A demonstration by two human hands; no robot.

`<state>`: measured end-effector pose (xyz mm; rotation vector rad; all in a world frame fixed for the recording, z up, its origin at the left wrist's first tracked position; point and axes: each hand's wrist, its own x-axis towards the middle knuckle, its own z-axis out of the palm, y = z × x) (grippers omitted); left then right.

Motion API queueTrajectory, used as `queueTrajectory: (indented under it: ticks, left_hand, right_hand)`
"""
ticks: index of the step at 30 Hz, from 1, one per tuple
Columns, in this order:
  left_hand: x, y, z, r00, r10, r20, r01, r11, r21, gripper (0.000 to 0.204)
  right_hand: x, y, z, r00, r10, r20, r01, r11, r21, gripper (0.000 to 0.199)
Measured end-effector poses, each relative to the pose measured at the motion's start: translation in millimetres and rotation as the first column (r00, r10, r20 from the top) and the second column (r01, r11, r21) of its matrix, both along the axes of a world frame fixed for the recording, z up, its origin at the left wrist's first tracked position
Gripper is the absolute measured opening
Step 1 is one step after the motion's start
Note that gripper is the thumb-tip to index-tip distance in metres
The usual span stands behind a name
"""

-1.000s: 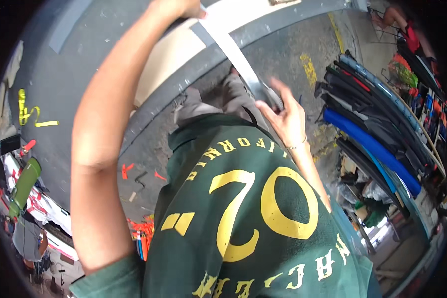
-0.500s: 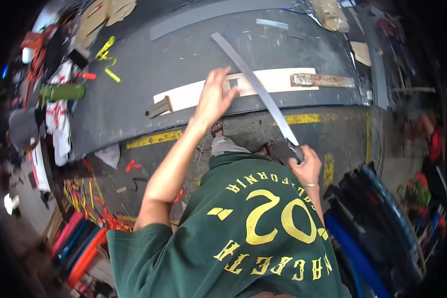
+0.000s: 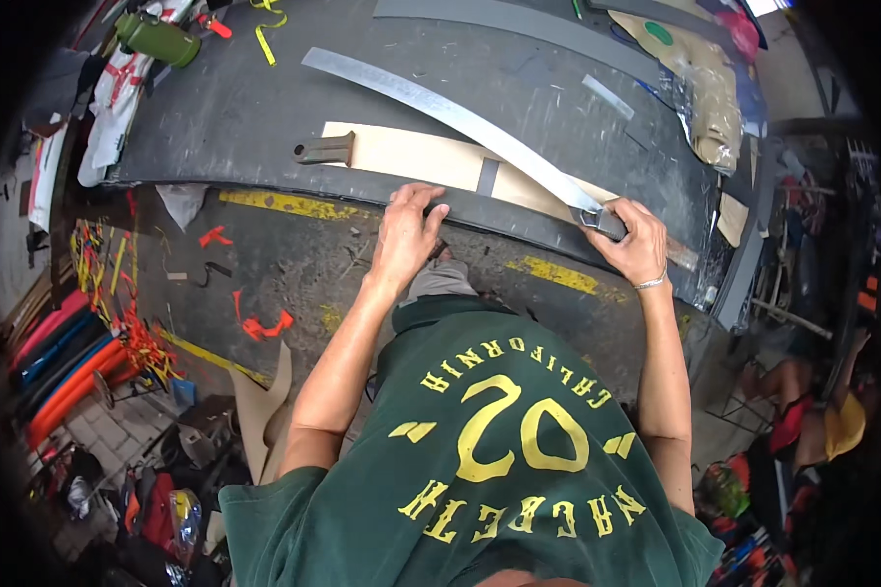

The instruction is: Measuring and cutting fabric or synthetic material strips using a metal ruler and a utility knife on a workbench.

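Observation:
My right hand [image 3: 636, 240] is closed around a dark handle [image 3: 609, 226] at the near end of a long, flat metal strip [image 3: 440, 110]. Whether handle and strip are one piece, I cannot tell. The strip slants away to the far left, crossing over a pale cream strip [image 3: 421, 164] with a dark grey patch [image 3: 487, 177]. My left hand [image 3: 407, 233] holds nothing, its fingers loosely bent and apart by the table's front edge. A dark metal block [image 3: 325, 150] rests on the cream strip's left end. A worn brown bar [image 3: 682, 256] is partly hidden behind my right hand.
The dark worktable [image 3: 235, 127] carries a long grey strip [image 3: 519, 34], a small light strip [image 3: 608, 97], yellow tape [image 3: 265, 41] and a green flask [image 3: 157, 39]. Plastic-wrapped material [image 3: 710, 108] lies at the right. Orange scraps [image 3: 262, 321] litter the floor.
My right hand and the metal strip have come up to the table's front edge, the strip now lying flatter across the view. My left hand has drawn back from the cream strip.

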<state>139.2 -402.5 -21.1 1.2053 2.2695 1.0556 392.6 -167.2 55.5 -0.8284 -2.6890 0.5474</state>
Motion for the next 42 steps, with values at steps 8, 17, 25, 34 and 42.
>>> queueTrajectory:
  ticks: [8, 17, 25, 34, 42]
  left_hand:
    - [-23, 34, -11, 0.995, 0.084, -0.051, -0.083, 0.996, 0.020, 0.024]
    - [-19, 51, -11, 0.921, 0.306, -0.242, -0.326, 0.944, -0.049, 0.023]
    - [4, 60, -1, 0.864, 0.394, -0.314, -0.449, 0.885, -0.122, 0.023]
    - [20, 91, -7, 0.859, 0.321, -0.398, -0.455, 0.836, -0.307, 0.056]
    - [10, 95, -14, 0.831, 0.273, -0.484, -0.475, 0.801, -0.364, 0.066]
  right_hand:
    - [-67, 48, -34, 0.985, 0.102, 0.142, -0.103, 0.995, -0.001, 0.032]
    - [-109, 74, -52, 0.928, 0.335, 0.162, -0.324, 0.942, -0.086, 0.037]
    - [-80, 85, -65, 0.897, 0.412, 0.163, -0.394, 0.910, -0.131, 0.035]
    - [-33, 120, -77, 0.859, 0.507, 0.069, -0.474, 0.840, -0.265, 0.041]
    - [-26, 125, -74, 0.880, 0.469, 0.079, -0.428, 0.854, -0.296, 0.037]
